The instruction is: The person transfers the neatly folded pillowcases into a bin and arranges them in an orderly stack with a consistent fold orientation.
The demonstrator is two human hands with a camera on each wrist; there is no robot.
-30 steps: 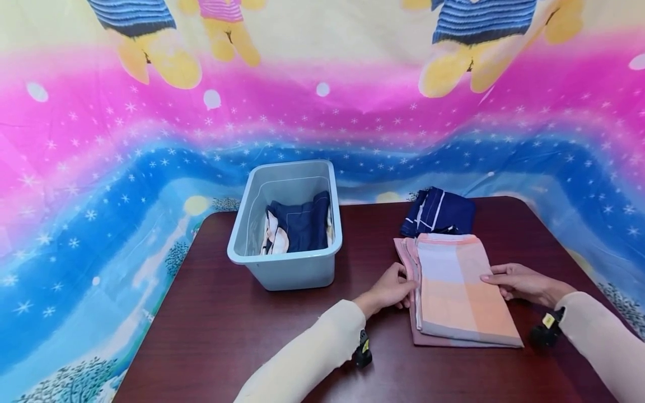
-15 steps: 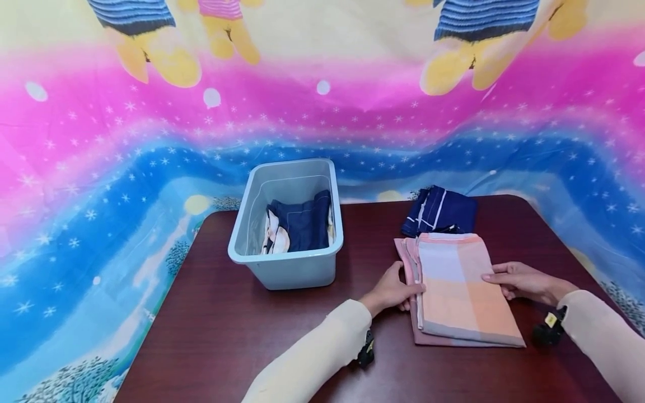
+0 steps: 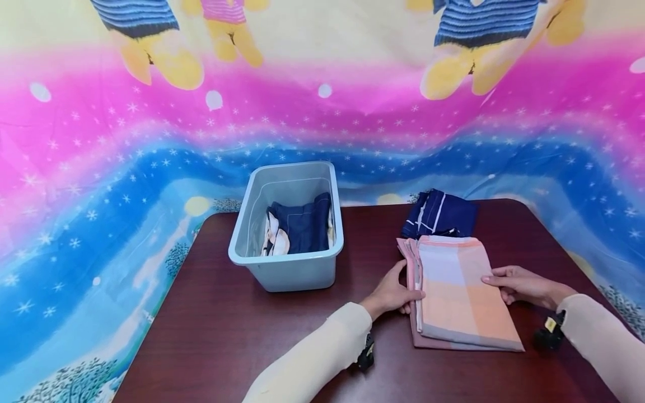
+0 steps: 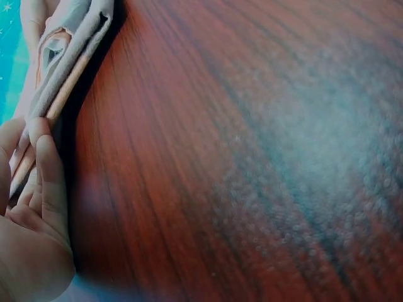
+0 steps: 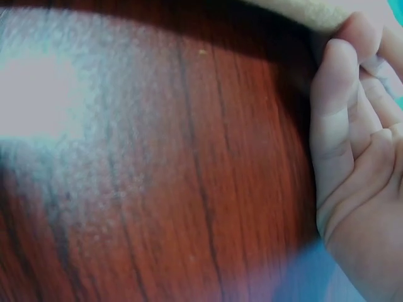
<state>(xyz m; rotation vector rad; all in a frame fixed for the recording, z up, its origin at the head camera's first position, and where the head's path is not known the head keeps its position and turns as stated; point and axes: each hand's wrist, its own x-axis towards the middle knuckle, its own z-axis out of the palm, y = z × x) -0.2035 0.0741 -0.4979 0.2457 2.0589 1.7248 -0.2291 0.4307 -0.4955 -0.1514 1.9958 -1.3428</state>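
A folded checked cloth [image 3: 453, 291] in peach, lavender and grey lies on the table's right part. My left hand [image 3: 390, 291] pinches its layered left edge, thumb on top and fingers beneath. In the left wrist view, the left fingers [image 4: 50, 170] hold the stacked layers of the checked cloth [image 4: 69, 63]. My right hand [image 3: 529, 286] pinches the opposite edge, the thumb lying on the upper face. Close up, the right fingers [image 5: 334, 107] are curled at the edge of the cloth [image 5: 302, 9]; most of the cloth is outside that view.
A folded navy cloth [image 3: 443, 212] with white lines lies just behind the checked cloth. Left of them stands a grey-blue plastic bin [image 3: 292, 274] with navy cloth [image 3: 302, 224] and a cream patterned cloth [image 3: 277, 238] inside. A printed curtain [image 3: 322, 123] hangs behind the brown table [image 3: 211, 324].
My left hand has shifted slightly right, its thumb now reaching over the checked cloth's left edge. The right hand and the cloth have barely moved.
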